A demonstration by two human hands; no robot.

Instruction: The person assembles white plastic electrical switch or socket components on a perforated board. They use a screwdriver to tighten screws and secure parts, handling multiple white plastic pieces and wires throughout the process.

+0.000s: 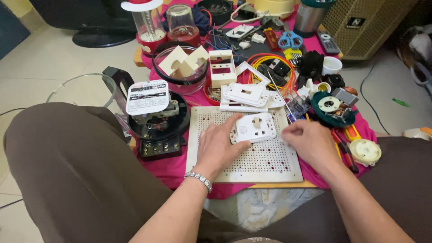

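Both forearms reach forward over the knees. The left hand (pixel 219 146) lies flat, fingers pressing one white socket plate (pixel 254 128) on the perforated board (pixel 270 164). The right hand (pixel 311 141) rests loosely curled beside it, grasping nothing visible. Beyond lie one electric meter (pixel 155 117) and two blender jars (pixel 164 24).

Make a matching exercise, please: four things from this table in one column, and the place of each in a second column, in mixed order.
Things:
1. white socket plate
2. blue-handled scissors
3. electricity meter
4. white cup

Places:
A. far side of the table, near the steel flask
B. left of the perforated board
C. on the perforated board, under the left hand fingertips
D. right side, beside black parts

Pairs: 1-C, 2-A, 3-B, 4-D
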